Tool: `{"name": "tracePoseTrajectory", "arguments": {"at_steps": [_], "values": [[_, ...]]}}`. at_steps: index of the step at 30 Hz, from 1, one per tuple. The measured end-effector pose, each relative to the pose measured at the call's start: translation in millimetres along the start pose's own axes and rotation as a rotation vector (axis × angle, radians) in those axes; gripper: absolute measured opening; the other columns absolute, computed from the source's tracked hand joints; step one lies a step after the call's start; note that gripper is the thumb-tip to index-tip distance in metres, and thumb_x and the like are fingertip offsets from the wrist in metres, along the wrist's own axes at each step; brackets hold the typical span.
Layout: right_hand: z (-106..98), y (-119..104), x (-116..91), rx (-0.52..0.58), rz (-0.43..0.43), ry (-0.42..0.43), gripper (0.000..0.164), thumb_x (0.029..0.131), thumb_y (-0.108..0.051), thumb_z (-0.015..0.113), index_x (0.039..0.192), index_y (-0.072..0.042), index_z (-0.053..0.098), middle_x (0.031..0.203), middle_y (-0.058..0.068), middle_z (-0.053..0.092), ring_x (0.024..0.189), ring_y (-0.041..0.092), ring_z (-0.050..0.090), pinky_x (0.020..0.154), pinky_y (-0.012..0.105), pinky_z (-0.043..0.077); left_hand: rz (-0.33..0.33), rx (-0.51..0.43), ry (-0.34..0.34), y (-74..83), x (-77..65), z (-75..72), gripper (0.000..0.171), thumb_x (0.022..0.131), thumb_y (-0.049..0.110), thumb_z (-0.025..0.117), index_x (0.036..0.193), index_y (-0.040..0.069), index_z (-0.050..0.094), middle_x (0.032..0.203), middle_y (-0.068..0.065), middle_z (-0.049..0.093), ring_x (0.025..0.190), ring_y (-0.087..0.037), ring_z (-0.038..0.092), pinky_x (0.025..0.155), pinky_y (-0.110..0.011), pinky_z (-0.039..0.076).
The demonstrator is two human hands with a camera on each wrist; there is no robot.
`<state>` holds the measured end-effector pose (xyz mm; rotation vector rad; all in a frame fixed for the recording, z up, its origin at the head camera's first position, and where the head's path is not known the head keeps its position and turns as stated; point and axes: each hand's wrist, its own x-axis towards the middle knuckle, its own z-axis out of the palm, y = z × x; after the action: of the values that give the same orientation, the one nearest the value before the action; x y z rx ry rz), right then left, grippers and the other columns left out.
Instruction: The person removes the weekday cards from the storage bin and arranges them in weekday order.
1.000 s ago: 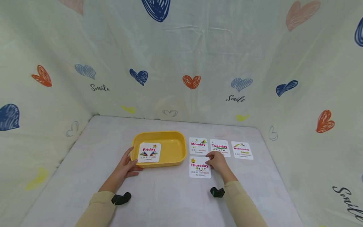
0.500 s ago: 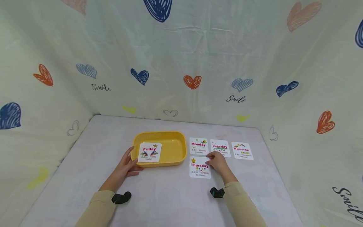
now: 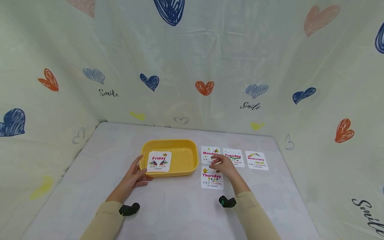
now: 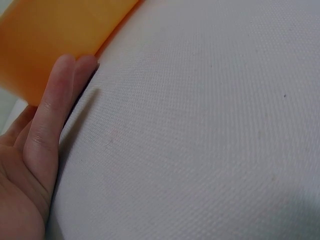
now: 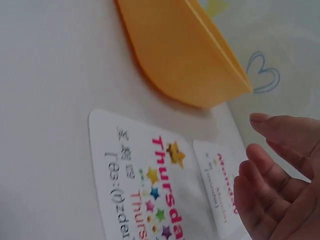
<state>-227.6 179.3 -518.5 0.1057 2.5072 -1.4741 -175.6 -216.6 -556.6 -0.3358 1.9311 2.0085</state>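
In the head view my left hand [image 3: 132, 175] is at the near left corner of a yellow tray [image 3: 185, 159], its fingers spread along the rim and side. The left wrist view shows straight fingers against the tray's outer wall. A white Friday card [image 3: 159, 162] leans in the tray's left part. My right hand [image 3: 224, 165] hovers with loosely bent fingers, nothing between them, over the edges of the Monday card [image 3: 209, 152] and the Thursday card [image 3: 211, 181]. The Thursday card lies flat below Monday, and the right wrist view shows the fingertips [image 5: 242, 187] apart from it.
Right of Monday, the Tuesday card [image 3: 237, 160] and the Wednesday card [image 3: 256, 160] lie in a row on the white table [image 3: 180, 213]. My right hand covers part of the Tuesday card. A curtain [image 3: 174, 53] printed with hearts stands around the table.
My right hand has let go of the Thursday card and moved up and slightly left, its fingers lifting off. The Thursday card stays in place. My left hand and the tray stay put.
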Motion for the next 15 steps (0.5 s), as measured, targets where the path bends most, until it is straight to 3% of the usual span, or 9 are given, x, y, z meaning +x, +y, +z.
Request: {"name": "tracePoseTrajectory", "arguments": {"at_steps": [15], "values": [[31.8, -61.7, -1.3, 0.061, -0.156, -0.195, 0.041, 0.085, -0.006, 0.074, 0.123, -0.002, 0.062, 0.095, 0.007, 0.064, 0.079, 0.022, 0.062, 0.075, 0.041, 0.056, 0.0, -0.011, -0.001, -2.4, 1.3, -0.8, 0.077, 0.097, 0.032, 0.06, 0.154, 0.042, 0.01, 0.156, -0.01, 0.025, 0.096, -0.028, 0.068, 0.078, -0.036, 0.056]]}}
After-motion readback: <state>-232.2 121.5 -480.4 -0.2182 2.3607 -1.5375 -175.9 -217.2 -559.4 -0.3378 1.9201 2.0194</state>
